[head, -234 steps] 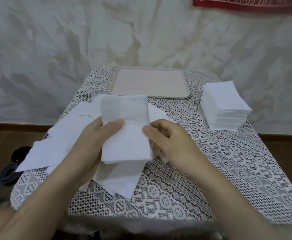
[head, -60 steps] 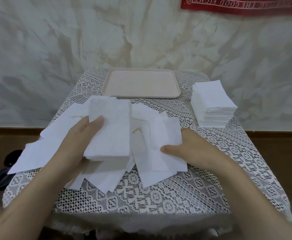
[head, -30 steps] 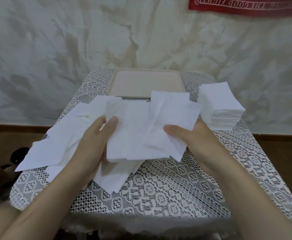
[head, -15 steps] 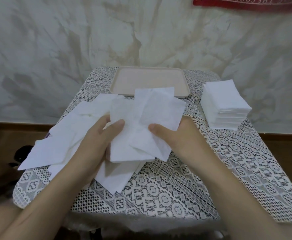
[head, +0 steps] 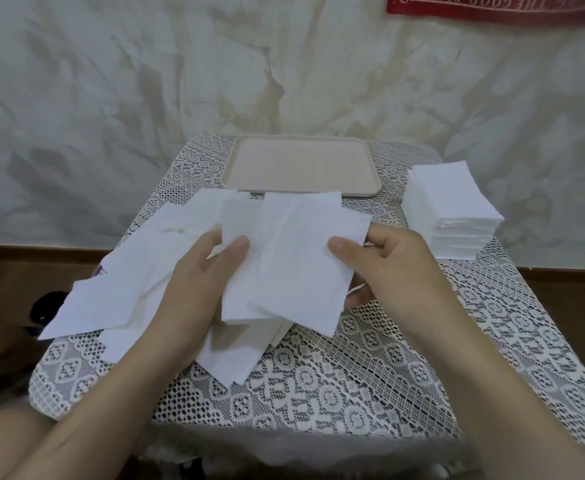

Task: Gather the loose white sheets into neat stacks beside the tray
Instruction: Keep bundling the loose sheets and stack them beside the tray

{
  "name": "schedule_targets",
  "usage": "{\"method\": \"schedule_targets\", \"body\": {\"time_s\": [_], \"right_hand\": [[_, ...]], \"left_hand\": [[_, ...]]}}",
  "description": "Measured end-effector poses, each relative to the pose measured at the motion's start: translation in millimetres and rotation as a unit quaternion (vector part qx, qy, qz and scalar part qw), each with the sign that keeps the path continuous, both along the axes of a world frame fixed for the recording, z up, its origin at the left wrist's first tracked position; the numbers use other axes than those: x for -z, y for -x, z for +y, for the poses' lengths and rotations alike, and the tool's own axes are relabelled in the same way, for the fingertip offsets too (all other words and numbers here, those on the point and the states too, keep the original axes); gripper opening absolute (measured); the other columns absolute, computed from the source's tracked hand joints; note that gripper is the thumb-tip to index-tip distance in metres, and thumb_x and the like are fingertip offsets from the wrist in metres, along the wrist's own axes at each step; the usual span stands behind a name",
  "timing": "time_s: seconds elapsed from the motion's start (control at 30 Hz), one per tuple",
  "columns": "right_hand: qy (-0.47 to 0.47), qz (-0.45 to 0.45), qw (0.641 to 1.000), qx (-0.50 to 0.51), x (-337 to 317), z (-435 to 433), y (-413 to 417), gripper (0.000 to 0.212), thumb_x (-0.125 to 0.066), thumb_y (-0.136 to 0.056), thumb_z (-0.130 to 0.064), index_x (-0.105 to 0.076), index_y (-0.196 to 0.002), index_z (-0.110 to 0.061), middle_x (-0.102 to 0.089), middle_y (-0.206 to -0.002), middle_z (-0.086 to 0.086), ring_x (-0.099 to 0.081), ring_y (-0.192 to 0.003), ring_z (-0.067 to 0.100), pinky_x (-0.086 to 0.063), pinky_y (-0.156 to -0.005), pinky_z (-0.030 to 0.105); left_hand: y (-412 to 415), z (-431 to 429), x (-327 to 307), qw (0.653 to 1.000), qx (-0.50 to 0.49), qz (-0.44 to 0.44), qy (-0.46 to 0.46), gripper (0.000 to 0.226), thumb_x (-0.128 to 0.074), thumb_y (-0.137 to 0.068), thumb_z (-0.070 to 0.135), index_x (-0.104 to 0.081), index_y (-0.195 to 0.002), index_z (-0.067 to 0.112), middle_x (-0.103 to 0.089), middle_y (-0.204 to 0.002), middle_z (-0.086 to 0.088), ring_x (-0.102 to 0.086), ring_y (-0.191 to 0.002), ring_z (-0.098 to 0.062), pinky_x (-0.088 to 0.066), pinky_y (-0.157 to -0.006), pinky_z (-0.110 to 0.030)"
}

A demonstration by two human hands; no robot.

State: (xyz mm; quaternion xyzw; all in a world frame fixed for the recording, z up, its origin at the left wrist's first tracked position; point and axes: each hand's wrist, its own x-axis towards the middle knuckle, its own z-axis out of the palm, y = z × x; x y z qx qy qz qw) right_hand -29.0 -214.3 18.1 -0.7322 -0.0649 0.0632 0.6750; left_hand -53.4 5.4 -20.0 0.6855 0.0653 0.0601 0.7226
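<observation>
My left hand [head: 197, 282] holds a small bundle of white sheets [head: 240, 299] above the table, thumb on top. My right hand [head: 388, 271] pinches a further white sheet [head: 304, 258] by its right edge and lays it askew over that bundle. Loose white sheets [head: 117, 292] lie scattered on the left half of the table, partly under my left hand. A neat stack of white sheets [head: 452, 209] stands at the right, beside the beige tray [head: 301, 164] at the back centre.
The small table has a white lace cloth [head: 353, 382] and ends close to the tray's far rim. A pale blotchy wall stands behind, with a red banner [head: 498, 8] at the top right. Dark objects [head: 45, 306] lie on the floor at the left.
My right hand picked a loose sheet off the table, lifted it and has brought it left over the bundle in my left hand. The bundle itself has stayed in place.
</observation>
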Motion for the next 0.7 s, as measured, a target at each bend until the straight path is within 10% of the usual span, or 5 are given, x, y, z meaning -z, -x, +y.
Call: {"method": "schedule_targets", "body": {"time_s": [0.27, 0.4, 0.53, 0.7], "right_hand": [[0.002, -0.001, 1.0, -0.027, 5, 19, 4, 0.012, -0.064, -0.099, -0.012, -0.073, -0.095, -0.018, -0.075, -0.07, 0.006, -0.067, -0.051, 0.014, -0.051, -0.043, 0.023], [0.016, -0.006, 0.999, -0.027, 6, 22, 4, 0.009, -0.065, -0.099, -0.014, -0.074, -0.096, -0.016, -0.076, -0.073, 0.006, -0.069, -0.052, 0.016, -0.051, -0.044, 0.025], [0.023, -0.014, 0.999, -0.024, 8, 23, 3, 0.01, -0.065, -0.098, -0.012, -0.073, -0.094, -0.017, -0.075, -0.068, 0.002, -0.069, -0.052, 0.015, -0.053, -0.044, 0.026], [0.012, -0.005, 1.0, -0.027, 8, 21, 4, 0.01, -0.065, -0.099, -0.013, -0.074, -0.097, -0.016, -0.076, -0.072, 0.004, -0.068, -0.052, 0.015, -0.052, -0.044, 0.024]], "left_hand": [[-1, 6, 1, 1.0, 0.024, 0.02, 0.002, 0.048, -0.07, -0.093, 0.062, -0.069, -0.127, 0.028, -0.079, -0.115, -0.008, -0.074, -0.11, -0.035, -0.052, -0.105, -0.058], [-1, 10, 1, 0.999, 0.035, 0.013, 0.01, 0.05, -0.067, -0.078, 0.074, -0.075, -0.106, 0.034, -0.071, -0.09, -0.01, -0.059, -0.085, -0.037, -0.044, -0.085, -0.05], [0, 11, 0, 0.998, 0.057, 0.009, 0.023, 0.065, -0.072, -0.076, 0.077, -0.073, -0.119, 0.028, -0.068, -0.111, -0.03, -0.062, -0.101, -0.056, -0.047, -0.098, -0.064], [-2, 11, 2, 0.998, 0.044, 0.021, 0.041, 0.043, -0.075, -0.08, 0.053, -0.074, -0.118, 0.031, -0.066, -0.106, -0.036, -0.059, -0.094, -0.036, -0.039, -0.084, -0.051]]}}
